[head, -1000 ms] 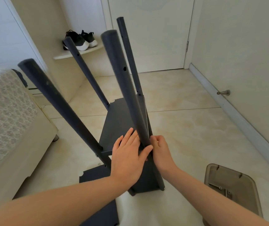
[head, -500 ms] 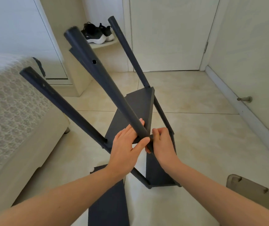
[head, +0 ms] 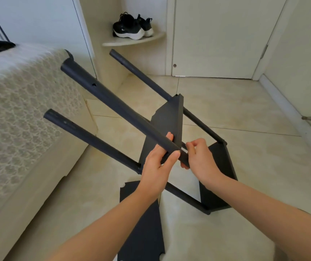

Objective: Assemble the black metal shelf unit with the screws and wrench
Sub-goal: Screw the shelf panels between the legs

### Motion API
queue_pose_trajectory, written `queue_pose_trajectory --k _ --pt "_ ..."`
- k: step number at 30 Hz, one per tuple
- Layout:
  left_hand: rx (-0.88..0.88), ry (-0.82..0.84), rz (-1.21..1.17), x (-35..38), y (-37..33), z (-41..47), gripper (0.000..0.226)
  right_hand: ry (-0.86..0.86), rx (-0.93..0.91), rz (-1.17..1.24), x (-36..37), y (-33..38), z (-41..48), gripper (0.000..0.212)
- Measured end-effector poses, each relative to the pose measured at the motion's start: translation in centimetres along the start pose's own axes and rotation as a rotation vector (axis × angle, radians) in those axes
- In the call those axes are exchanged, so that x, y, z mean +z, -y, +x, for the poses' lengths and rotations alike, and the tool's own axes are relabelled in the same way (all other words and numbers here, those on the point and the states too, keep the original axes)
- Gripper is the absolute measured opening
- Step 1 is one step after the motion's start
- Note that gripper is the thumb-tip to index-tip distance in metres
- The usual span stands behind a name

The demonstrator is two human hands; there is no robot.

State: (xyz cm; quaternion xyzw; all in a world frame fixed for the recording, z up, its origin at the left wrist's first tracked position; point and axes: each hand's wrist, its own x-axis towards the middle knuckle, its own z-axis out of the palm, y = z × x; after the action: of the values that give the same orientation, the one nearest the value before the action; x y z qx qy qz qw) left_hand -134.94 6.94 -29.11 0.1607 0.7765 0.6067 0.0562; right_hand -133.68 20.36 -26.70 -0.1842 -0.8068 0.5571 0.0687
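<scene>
While the shelf unit [head: 167,121] leans over the floor [head: 245,113] | left hand [head: 155,166] grips the near pole [head: 113,104], right hand [head: 198,159] pinches at its end (screw unseen) | risk: grip slips, unit topples

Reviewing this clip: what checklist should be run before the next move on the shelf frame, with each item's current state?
1. Left hand grips the near pole: ok.
2. Right hand holds that pole's lower end: ok.
3. Pole seated in the middle panel: cannot tell, hands cover the joint.
4. Shelf frame upright: not ok, it leans toward the bed.
5. Wrench in view: not ok.
6. Screw in fingers: cannot tell.
</scene>
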Motion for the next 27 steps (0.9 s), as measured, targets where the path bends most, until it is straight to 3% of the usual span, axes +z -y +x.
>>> queue_pose_trajectory --k 7,12,18,27 --pt "-0.094 0.029 -0.117 -1.5 3.7 -1.6 0.07 0.039 -0.024 -0.202 2.6 -0.8 -0.6 0.008" --pt "-0.2 0.055 -0.144 -2.5 5.9 -3.3 0.04 0.053 -0.014 -0.329 4.9 -1.9 -0.6 0.005" --pt "-0.295 0.04 -0.179 -2.9 8.4 -5.5 0.072 0.129 0.012 -0.387 6.9 -3.7 -1.3 0.009" --pt "-0.439 0.027 -0.142 -3.7 11.8 -8.5 0.074 0.224 0.082 -0.452 9.0 -5.9 -3.2 0.01"
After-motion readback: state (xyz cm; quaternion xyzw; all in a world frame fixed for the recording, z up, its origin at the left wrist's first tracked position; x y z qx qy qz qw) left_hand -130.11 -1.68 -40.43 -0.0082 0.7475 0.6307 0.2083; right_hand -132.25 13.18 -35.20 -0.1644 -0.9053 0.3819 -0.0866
